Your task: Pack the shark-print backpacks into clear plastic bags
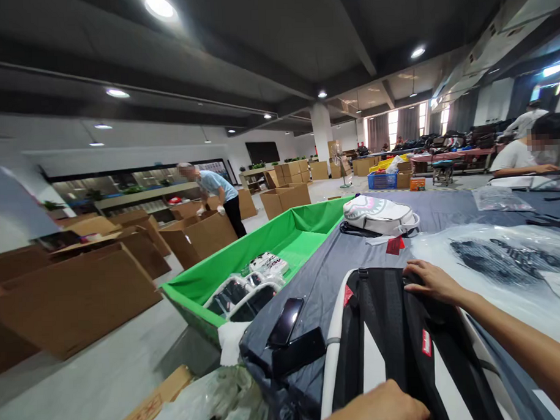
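Note:
A black and white backpack (394,328) lies with its strap side up on the grey-covered table in front of me. My right hand (432,281) is at its top end, fingers curled over the upper edge by a shoulder strap. Lower down, at the bottom of the view, my left hand (383,408) is closed against the straps; its fingertips are partly hidden. A small red label (427,343) is on the right strap. Just beyond the backpack lies a white backpack (379,216) with a shark-mouth print, a red tag (394,246) near it.
Two dark phones (287,321) lie left of the backpack. A green-lined bin (303,230) with wrapped bags adjoins the table's left side. Clear plastic wrap (497,257) spreads at right. A co-worker (217,191) leans over cardboard boxes (207,234); another person (519,152) sits at far right.

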The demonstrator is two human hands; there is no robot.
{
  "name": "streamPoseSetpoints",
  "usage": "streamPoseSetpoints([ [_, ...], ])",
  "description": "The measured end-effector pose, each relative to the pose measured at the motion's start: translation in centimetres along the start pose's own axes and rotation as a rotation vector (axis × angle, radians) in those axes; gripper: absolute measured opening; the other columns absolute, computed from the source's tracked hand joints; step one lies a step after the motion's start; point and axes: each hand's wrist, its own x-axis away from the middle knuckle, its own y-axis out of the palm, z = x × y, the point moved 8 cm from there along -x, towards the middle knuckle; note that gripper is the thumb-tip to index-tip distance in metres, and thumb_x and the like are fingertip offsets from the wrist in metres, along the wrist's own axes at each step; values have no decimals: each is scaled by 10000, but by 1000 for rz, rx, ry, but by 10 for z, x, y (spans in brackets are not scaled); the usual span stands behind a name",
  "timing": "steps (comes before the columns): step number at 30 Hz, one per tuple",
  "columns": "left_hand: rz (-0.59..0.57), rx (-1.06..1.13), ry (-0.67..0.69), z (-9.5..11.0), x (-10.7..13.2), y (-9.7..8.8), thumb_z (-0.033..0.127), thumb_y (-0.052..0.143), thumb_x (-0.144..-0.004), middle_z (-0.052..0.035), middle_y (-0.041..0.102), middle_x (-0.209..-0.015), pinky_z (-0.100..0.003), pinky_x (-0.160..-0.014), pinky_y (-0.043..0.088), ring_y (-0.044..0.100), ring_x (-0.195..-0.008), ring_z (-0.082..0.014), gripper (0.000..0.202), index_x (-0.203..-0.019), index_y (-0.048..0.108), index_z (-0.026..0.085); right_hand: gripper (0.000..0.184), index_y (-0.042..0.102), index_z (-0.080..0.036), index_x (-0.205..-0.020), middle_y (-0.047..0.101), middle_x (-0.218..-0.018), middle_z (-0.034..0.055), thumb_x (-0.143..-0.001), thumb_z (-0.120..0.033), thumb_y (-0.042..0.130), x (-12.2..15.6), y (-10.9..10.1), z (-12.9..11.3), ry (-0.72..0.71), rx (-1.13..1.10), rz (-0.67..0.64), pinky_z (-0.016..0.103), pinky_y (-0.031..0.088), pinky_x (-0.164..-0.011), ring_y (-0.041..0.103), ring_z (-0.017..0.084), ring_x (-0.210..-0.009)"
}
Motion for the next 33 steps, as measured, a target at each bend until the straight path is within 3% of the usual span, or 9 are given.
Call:
streamPoseSetpoints([
  [2,138,-10,-54,-11,-1,-51,545,540,-973,-21,742,-713,-244,-664,510,732,-709,-193,431,-783,713,198,797,660,-205,-1203,583,-1401,213,-729,-838,568,-3,16,10,25,20,13,564,443,-1099,561,403,-1290],
  [4,451,-101,-166,-35,-11,-115,608,530,-962,-48,776,-820,-302,-778,541,753,-813,-234,469,-986,743,191,821,623,-188,-1273,595,-1389,226,-752,-820,571,-1,25,19,39,58,51,596,433,-1105,555,416,-1300],
  [7,752,-277,-331,-82,-44,-176,591,714,-843,-188,660,-1368,-501,-1096,437,570,-1329,-378,725,-1403,562,157,719,614,-214,-1267,657,-1307,179,-820,-774,556,8,31,26,0,73,136,582,469,-1081,612,373,-1232],
  [10,673,-213,-292,-121,-94,-175,483,820,-776,-163,501,-1552,-580,-1211,297,331,-1513,-379,772,-1425,529,183,632,600,-218,-1256,683,-1239,151,-860,-711,576,23,31,24,-50,33,249,540,526,-1031,649,336,-1169],
  [12,704,-189,-150,-128,-107,-164,345,845,-767,-129,570,-1493,-563,-1226,293,404,-1481,-328,693,-1380,555,207,578,585,-222,-1266,682,-1229,141,-886,-658,589,36,30,17,-101,34,327,522,538,-1023,651,322,-1165],
  [19,894,-448,50,-126,-51,-111,153,706,-880,-125,660,-1295,-505,-1118,481,603,-1276,-272,457,-1311,557,190,441,534,-225,-1372,668,-1279,132,-999,-460,522,88,49,-26,-270,213,445,504,513,-1076,617,300,-1235],
  [24,625,-554,-46,-138,-50,-80,123,572,-965,-114,682,-1280,-450,-1102,489,619,-1252,-250,310,-1264,610,195,411,562,-226,-1379,642,-1368,106,-1023,-406,464,110,74,-27,-265,205,257,470,498,-1102,576,280,-1306],
  [29,437,-469,-211,-166,-103,-111,183,611,-962,-109,720,-1174,-410,-1024,515,661,-1153,-263,234,-1187,674,184,383,640,-217,-1256,694,-1265,137,-973,-448,527,63,103,16,17,226,-97,467,521,-1026,645,306,-1188],
  [33,384,-436,-279,-160,-127,-136,253,624,-965,-97,719,-1239,-399,-1043,502,663,-1187,-269,318,-1279,660,221,391,664,-199,-1164,733,-1167,149,-926,-497,578,13,108,48,111,239,-145,474,555,-899,693,339,-1066],
])
